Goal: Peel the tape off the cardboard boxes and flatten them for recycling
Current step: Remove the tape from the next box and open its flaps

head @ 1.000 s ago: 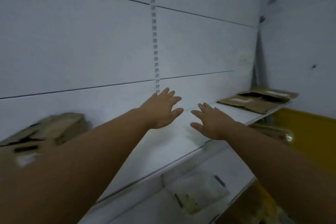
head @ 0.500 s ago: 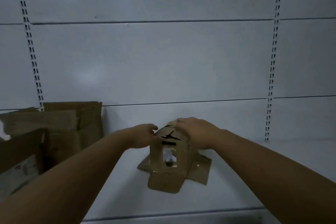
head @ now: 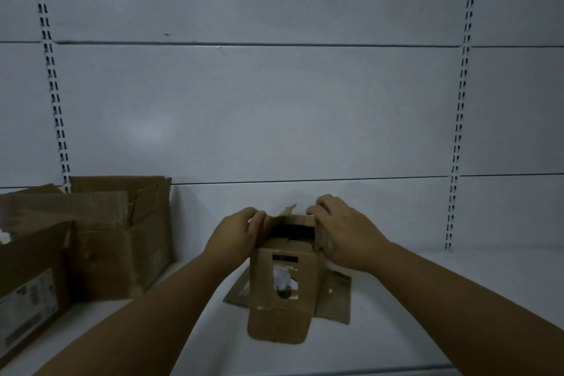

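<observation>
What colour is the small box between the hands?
Plain brown cardboard, the small box; seen in the head view, dimly lit.

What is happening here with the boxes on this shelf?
A person is working on a small cardboard box that stands upright on a white shelf. The left hand grips its top left flap and the right hand holds its top right edge, with the top open. Its lower flaps lie spread on the shelf. To the left sit larger open boxes, untouched.
</observation>
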`<state>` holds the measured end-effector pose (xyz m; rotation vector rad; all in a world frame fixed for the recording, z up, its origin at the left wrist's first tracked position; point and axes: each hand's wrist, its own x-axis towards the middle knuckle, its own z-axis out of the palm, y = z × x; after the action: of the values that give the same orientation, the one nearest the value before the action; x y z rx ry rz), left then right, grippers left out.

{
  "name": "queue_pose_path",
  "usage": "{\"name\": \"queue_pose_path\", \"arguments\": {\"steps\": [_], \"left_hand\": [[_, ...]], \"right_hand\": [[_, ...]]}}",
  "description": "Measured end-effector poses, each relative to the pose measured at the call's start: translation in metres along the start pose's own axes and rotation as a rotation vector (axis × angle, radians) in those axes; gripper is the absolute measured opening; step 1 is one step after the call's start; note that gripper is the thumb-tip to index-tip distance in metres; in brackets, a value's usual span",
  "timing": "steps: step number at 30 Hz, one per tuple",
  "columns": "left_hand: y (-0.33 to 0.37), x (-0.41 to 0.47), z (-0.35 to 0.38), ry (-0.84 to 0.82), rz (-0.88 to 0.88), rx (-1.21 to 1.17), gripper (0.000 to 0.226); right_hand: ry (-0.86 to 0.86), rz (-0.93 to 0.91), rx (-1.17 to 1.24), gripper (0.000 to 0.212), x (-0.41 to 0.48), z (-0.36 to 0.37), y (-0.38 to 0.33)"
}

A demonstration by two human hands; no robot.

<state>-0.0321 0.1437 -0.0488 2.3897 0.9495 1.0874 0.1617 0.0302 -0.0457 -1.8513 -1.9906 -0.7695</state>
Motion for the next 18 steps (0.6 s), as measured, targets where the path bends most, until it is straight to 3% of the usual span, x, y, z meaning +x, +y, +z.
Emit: {"name": "queue_pose_path", "arguments": {"steps": [3, 6, 9, 12, 13, 15, 18], "left_hand": [[-0.006, 0.001, -0.003, 0.101, -0.091, -0.224, 0.026], [-0.009, -0.002, -0.006, 0.215, -0.215, -0.398, 0.026], [-0.014, -0.005, -0.009, 0.172, -0.361, -0.504, 0.028], [-0.018, -0.001, -0.007, 0.148, -0.446, -0.35, 0.013], [-0.015, 0.002, -0.007, 0.177, -0.401, -0.255, 0.016], [-0.007, 0.007, -0.007, 0.208, -0.198, 0.017, 0.04], [0.011, 0.015, -0.015, 0.264, 0.535, 0.59, 0.03]], "right_hand": [[0.092, 0.052, -0.016, 0.022, -0.008, -0.009, 0.013], [0.153, 0.03, -0.026, 0.016, -0.021, -0.014, 0.022], [0.144, -0.015, -0.048, 0.026, -0.033, -0.012, 0.02], [0.115, -0.077, -0.105, 0.02, -0.042, -0.005, 0.014], [0.109, -0.083, -0.112, 0.024, -0.044, -0.002, 0.013], [0.099, -0.071, -0.081, 0.033, -0.046, 0.003, 0.012], [0.118, -0.075, -0.016, 0.032, -0.048, 0.004, 0.013]]}}
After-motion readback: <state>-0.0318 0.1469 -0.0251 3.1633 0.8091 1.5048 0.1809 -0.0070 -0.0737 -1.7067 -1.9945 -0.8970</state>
